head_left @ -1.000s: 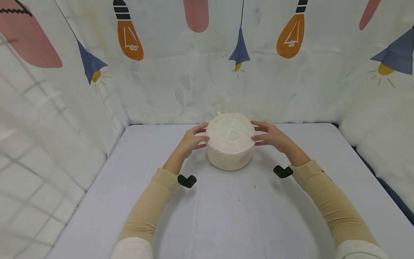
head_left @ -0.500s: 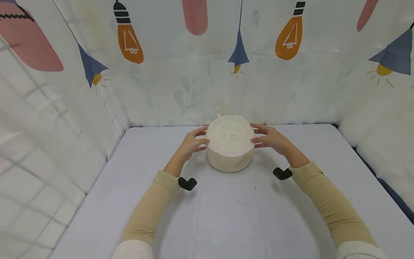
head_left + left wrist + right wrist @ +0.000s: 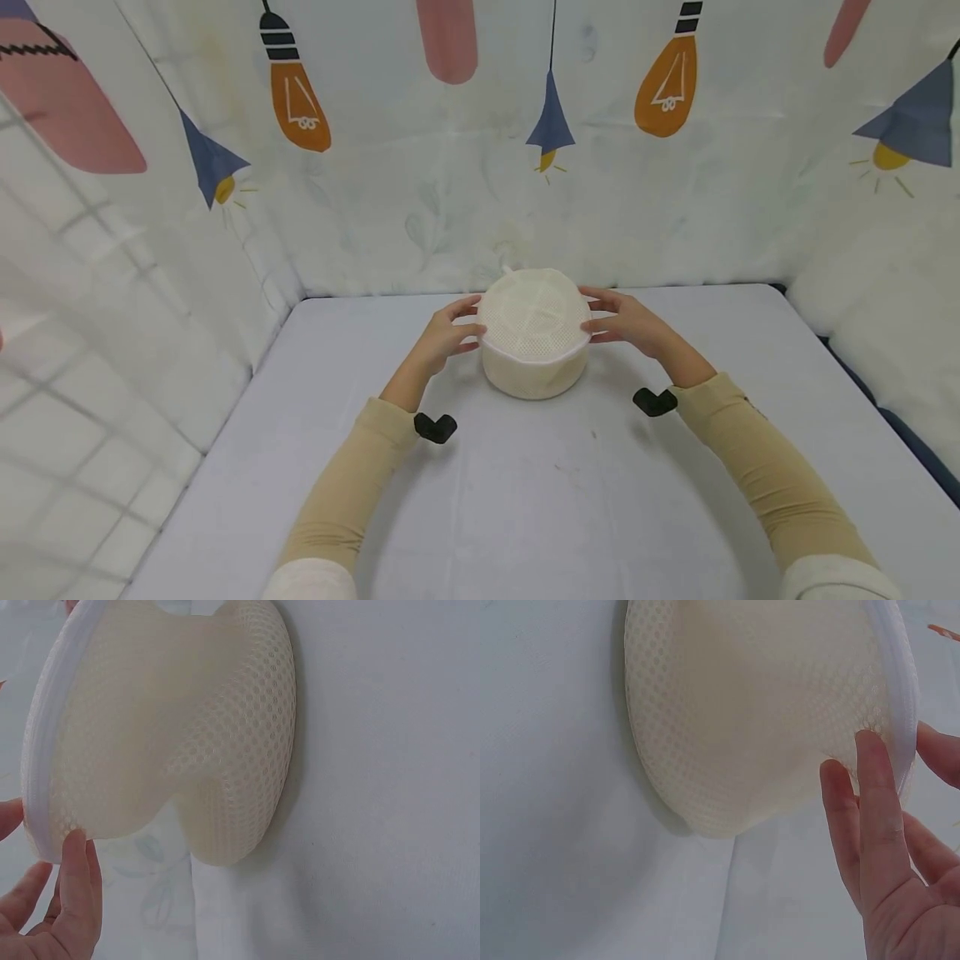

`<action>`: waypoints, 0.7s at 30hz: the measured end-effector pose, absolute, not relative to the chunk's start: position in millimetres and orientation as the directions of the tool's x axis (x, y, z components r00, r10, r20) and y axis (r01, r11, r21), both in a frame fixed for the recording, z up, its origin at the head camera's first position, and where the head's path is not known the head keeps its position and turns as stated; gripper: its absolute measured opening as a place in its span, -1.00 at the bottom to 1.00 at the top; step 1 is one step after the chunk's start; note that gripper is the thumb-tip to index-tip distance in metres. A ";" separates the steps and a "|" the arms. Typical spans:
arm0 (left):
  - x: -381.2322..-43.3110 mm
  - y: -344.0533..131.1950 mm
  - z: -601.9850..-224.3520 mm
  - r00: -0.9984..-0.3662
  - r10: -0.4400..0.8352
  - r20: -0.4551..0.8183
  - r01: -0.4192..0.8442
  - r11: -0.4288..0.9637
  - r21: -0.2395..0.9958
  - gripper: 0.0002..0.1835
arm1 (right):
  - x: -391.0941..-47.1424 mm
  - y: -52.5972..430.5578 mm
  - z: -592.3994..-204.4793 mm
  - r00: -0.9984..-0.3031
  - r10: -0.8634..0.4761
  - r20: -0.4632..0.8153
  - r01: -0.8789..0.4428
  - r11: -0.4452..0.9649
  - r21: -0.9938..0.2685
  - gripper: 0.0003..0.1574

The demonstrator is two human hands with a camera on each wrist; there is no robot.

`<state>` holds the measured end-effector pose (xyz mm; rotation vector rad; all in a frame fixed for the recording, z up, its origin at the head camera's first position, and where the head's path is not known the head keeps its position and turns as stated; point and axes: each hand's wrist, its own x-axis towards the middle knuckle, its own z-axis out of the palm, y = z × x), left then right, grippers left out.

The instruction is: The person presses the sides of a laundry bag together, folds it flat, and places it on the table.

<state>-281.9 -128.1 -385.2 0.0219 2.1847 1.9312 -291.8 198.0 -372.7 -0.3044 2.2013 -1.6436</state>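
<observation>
A cream mesh laundry bag, round and drum-shaped, stands near the far side of the table, its flat mesh top tilted toward me. My left hand pinches its upper rim from the left, and my right hand pinches the same rim from the right. In the left wrist view the mesh wall sags inward, and the thumb and fingers sit on either side of the white edge band. The right wrist view has the fingers against the mesh just below the band, the thumb above it.
A white cloth covers the table. Behind it hangs a pale curtain printed with bulbs and lamps, close to the bag's far side. A black wrist mount sits at my left cuff, another mount at my right.
The head view has tilted slightly, so the curtain and table edge sit a little lower on the left. Both hands keep their hold on the laundry bag, which stays in place.
</observation>
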 end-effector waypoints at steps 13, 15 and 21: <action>-283.1 -130.1 -390.9 -0.973 0.163 -0.162 -0.143 0.124 0.982 -0.29 | -293.5 194.9 -375.6 -0.906 -0.392 -0.162 0.041 0.300 -0.953 0.00; -283.0 -130.3 -391.2 -0.974 0.161 -0.162 -0.143 0.123 0.982 -0.29 | -293.7 194.4 -375.2 -0.906 -0.392 -0.162 0.039 0.304 -0.952 0.00; -283.3 -130.3 -393.4 -0.974 0.162 -0.158 -0.139 0.121 0.983 -0.29 | -294.5 194.1 -377.9 -0.902 -0.396 -0.171 0.051 0.295 -0.954 -0.01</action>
